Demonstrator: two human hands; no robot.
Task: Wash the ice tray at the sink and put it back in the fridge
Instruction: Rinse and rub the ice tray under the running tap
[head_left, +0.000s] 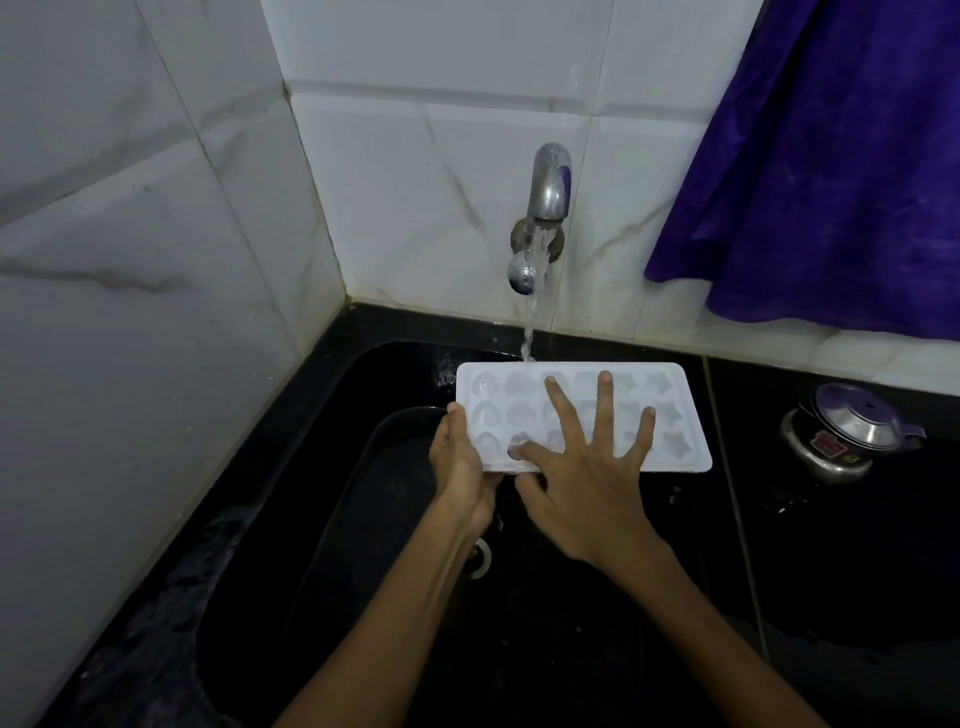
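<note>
A white ice tray (670, 410) with shaped moulds is held flat over the black sink (332, 519). Water runs from the wall tap (549, 182) onto the tray's far edge. My left hand (460, 462) grips the tray's left end, thumb on top and fingers underneath. My right hand (587, 467) lies flat on the tray's upper face with its fingers spread and straight, the thumb at the near rim.
A steel lidded pot (844, 431) stands on the black counter right of the sink. A purple cloth (831, 156) hangs on the wall above it. White marble tiles close the corner at left and behind. The drain (480, 558) shows under my wrists.
</note>
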